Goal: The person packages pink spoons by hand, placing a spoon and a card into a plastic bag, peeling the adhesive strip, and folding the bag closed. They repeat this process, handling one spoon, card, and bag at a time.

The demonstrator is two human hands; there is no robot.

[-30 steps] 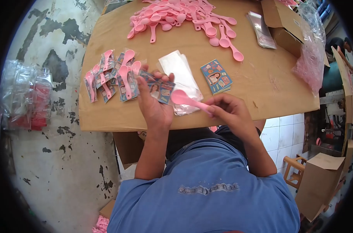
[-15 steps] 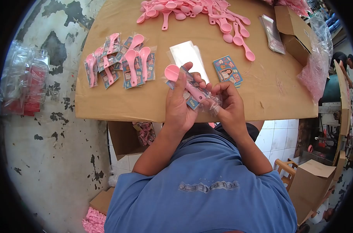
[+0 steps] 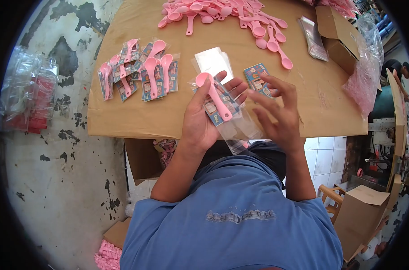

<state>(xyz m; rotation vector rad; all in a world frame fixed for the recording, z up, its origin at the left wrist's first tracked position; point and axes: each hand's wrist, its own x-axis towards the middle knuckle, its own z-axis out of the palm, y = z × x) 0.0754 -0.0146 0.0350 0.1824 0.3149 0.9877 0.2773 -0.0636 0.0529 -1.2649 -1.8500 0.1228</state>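
While left hand (image 3: 199, 126) holds spoon (image 3: 215, 97), table edge (image 3: 143, 133) near, heap (image 3: 213, 9) well apart

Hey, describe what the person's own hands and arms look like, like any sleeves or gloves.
The left hand and right hand are ungloved, five-fingered human hands, with no watch or bracelet visible. The forearms are bare, below the short, loose, plain blue sleeves of a blue shirt with lettering across its front.

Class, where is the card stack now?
In the head view, the card stack lies on the table beside the right hand, right of the pale pile.
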